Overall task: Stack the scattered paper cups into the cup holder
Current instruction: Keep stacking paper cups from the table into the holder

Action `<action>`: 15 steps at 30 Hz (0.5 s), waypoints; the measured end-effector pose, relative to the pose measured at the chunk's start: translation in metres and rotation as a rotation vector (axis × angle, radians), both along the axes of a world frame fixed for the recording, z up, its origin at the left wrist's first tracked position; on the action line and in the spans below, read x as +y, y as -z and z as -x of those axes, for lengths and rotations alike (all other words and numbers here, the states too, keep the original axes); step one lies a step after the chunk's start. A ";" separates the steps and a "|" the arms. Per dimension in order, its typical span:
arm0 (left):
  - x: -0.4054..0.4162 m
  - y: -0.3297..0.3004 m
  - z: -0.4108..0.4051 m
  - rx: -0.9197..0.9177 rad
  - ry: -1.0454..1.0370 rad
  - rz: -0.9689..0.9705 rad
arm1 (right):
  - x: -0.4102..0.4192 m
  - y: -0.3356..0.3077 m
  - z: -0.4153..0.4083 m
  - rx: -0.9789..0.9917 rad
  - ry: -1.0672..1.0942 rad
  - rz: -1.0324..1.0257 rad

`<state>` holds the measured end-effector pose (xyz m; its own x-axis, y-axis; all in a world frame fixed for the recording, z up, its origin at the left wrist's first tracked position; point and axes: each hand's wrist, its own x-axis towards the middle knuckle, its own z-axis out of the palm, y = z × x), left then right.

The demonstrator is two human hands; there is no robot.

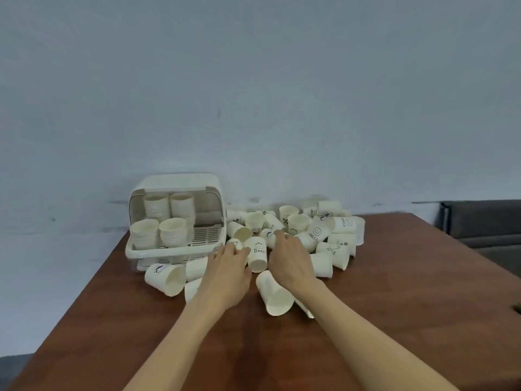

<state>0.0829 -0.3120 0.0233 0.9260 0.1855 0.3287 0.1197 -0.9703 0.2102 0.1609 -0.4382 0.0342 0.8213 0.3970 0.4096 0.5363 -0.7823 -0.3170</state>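
Observation:
A cream plastic cup holder [146, 251] with its lid raised stands at the table's far left, with several stacks of white paper cups [169, 221] inside. Several loose printed paper cups [315, 230] lie scattered to its right. My left hand [228, 266] reaches forward with straight fingers that touch a small cup [235, 244] beside the "Bear" cup [257, 253]. My right hand [290, 259] lies palm down over the pile, its fingertips on a cup [267, 235]. Neither hand grips anything that I can see.
The brown wooden table [394, 292] carries more cups lying on their sides near me, at left [166, 279] and centre [275, 296]. A grey wall rises right behind the holder. A dark sofa [485, 224] sits beyond the table's right edge.

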 end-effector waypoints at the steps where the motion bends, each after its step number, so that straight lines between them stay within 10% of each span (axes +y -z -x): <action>1: -0.009 -0.002 -0.006 0.012 0.012 -0.013 | -0.012 -0.001 -0.005 0.008 0.023 -0.017; 15: -0.110 0.002 -0.084 0.119 0.174 -0.015 | -0.145 0.035 -0.071 0.231 0.314 -0.050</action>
<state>0.1672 -0.4225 0.0217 0.9762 0.0150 0.2162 -0.0270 -0.9814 0.1899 0.2317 -0.5832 -0.0008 0.9726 0.0958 0.2119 0.1830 -0.8774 -0.4435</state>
